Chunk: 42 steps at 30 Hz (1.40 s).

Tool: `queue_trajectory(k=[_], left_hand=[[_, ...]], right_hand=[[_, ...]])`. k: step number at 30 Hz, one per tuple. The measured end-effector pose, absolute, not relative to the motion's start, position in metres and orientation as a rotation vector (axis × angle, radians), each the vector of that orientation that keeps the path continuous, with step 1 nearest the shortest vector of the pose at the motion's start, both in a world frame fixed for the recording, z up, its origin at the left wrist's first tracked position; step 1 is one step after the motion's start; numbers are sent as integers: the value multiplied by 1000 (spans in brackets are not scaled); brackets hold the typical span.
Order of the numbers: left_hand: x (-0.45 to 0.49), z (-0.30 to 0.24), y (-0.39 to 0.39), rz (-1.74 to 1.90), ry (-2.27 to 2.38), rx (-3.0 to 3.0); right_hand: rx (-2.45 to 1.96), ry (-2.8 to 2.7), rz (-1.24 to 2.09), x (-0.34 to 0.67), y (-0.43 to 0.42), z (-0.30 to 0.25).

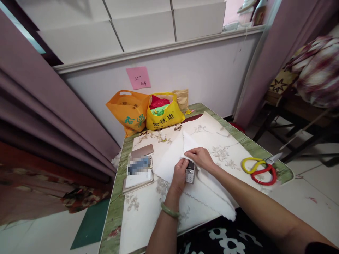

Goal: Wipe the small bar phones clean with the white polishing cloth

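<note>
A small keypad phone (pixel 190 175) lies on a white cloth (pixel 169 155) spread on the table in front of me. My left hand (pixel 180 171) has its fingers closed on the phone's left side near the screen. At the phone's top end, my right hand (pixel 200 157) pinches a folded edge of the cloth, which covers part of the phone. The cloth's lower corner reaches toward the table's front edge. The fingertips of both hands almost meet.
Several phones (pixel 139 178) lie in a stack at left. Red-and-yellow-handled scissors (pixel 261 169) rest at the right edge. An orange bag (pixel 129 106) and a yellow bag (pixel 165 118) stand at the back against the wall. A pink note (pixel 138 78) is on the wall.
</note>
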State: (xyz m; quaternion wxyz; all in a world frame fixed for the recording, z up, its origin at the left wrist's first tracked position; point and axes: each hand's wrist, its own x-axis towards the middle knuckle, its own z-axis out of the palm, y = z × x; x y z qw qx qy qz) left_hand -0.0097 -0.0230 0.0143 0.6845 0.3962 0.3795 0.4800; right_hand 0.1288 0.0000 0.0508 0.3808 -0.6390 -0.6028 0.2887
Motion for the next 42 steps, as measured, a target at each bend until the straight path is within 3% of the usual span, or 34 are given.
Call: queue_trajectory(k=[16,24,31,42], left_hand=[[-1,12,-27,1130,935,841],[0,5,-22,1353,982,709],[0,7,-21,1363,1032,670],[20,48,-15,1349,995,1054]], right_hand=[[-1410,-988,883,124,-26,15],[-1353,-1048,996,120,-34,10],[-1175,-690,1006,139,-9,28],[-935,-645,1412,124,1,32]])
